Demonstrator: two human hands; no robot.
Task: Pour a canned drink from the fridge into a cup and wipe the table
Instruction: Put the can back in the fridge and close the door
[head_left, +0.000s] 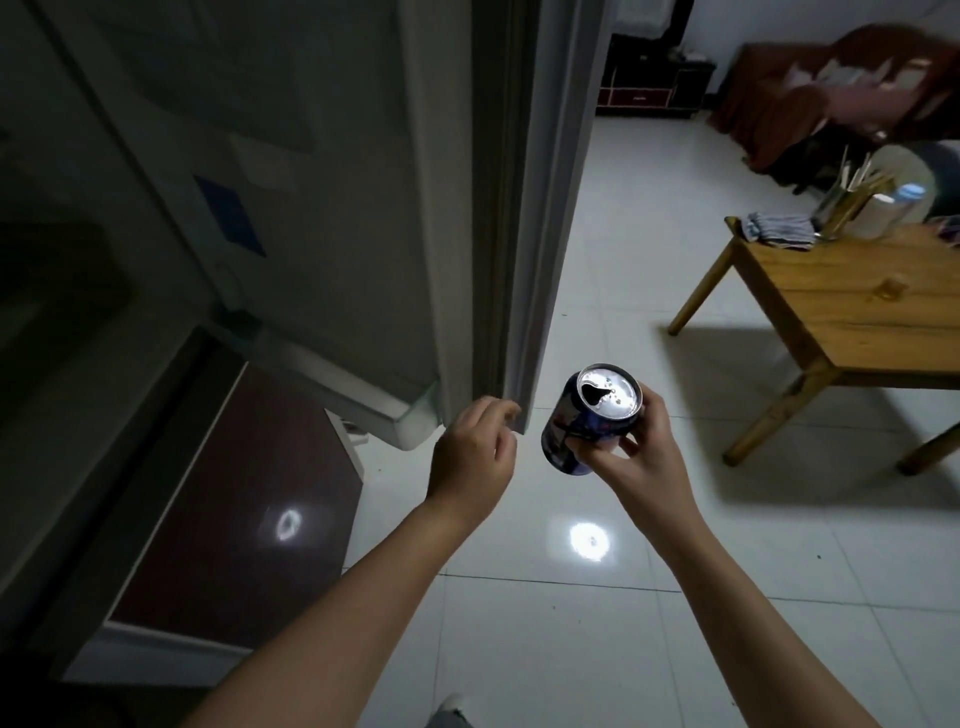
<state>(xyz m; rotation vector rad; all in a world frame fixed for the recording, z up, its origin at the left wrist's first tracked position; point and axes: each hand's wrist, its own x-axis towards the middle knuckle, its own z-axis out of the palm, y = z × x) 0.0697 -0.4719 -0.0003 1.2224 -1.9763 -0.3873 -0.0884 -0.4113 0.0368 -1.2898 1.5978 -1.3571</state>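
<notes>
My right hand (636, 457) grips the can (589, 418) from the side and a little underneath, fingers and thumb curled round the dark blue body. The top faces up towards me, tilted slightly to the left; I judge the grip is meant to keep the drink level, because the mouth in the silver lid looks open already and a few drops sit on the lid. My left hand (475, 457) holds nothing. Its fingers are loosely curled, and the fingertips reach towards the lower corner of the fridge door (467, 208), very near or just touching its edge; I cannot tell which. That placement reads to me as a hand there to swing the door closed, which leaves the other one free to carry.

The can hangs over the white tiled floor (597, 649), just beside the door edge and well apart from the wooden table (857, 317) off to my right. At the far end of that table I see a folded striped cloth (776, 234), which I take for the wiping rag, next to a holder of sticks and what seems to be a pale cup (878, 215), though that corner is blurred. So fetching looks finished, while pouring and wiping are not yet begun.
</notes>
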